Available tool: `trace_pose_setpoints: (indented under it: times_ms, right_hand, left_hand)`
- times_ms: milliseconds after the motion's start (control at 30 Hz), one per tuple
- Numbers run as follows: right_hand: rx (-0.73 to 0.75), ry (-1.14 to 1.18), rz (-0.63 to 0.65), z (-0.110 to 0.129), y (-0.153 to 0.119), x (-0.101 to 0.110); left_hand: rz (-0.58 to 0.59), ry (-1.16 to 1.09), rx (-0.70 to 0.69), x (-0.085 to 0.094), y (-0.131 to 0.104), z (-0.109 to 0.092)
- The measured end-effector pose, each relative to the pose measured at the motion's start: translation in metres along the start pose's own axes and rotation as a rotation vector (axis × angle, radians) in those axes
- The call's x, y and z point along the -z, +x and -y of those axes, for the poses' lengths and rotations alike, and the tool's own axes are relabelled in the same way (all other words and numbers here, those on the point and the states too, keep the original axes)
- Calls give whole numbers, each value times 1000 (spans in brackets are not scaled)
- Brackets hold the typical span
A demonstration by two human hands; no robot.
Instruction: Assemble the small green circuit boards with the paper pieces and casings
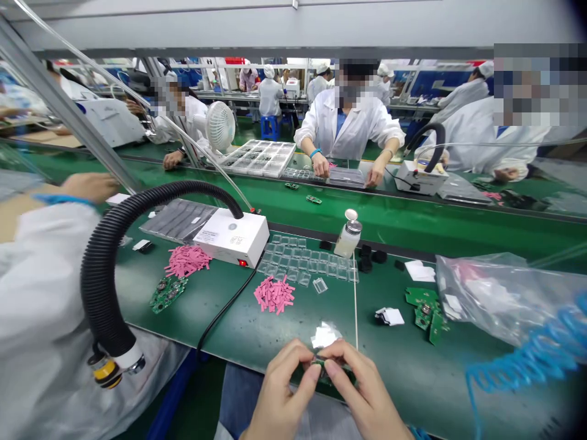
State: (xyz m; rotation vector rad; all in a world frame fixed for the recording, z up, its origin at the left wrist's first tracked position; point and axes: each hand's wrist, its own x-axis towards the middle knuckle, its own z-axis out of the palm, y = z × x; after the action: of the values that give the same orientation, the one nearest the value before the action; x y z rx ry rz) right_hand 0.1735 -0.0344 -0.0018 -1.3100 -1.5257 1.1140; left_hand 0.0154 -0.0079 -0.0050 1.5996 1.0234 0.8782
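Note:
My left hand [287, 388] and my right hand [360, 388] meet at the front edge of the green bench. Thumbs and forefingers of both pinch a small green circuit board [320, 361], mostly hidden by the fingers. Just beyond the fingertips lies a stack of white pieces [325, 335]. Farther off are a heap of pink strips [274, 295] and a single clear plastic piece [320, 285]. Behind these, many similar clear pieces [293, 260] stand in rows. To the right rest a few white and black pieces [389, 316] and several green circuit boards [426, 311].
A white box [233, 235] with a black flexible hose [98, 256] stands left, beside a co-worker's sleeve [36, 305]. A dispenser bottle [348, 237] stands at the back. Plastic bags [504, 293] and a blue coiled hose [527, 351] occupy the right. Co-workers sit across the green conveyor [275, 205].

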Motion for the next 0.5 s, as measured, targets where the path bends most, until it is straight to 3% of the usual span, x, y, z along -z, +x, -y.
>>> trace_pose_setpoints:
  times_ms: [167,500]
  right_hand:
    - [-87,125,7,5,1,-3]
    - [-200,224,71,-15,18,-8]
  left_hand:
    - [-79,-19,-43,-3,-4,3]
    - [-155,-140,217,-6,7,10]
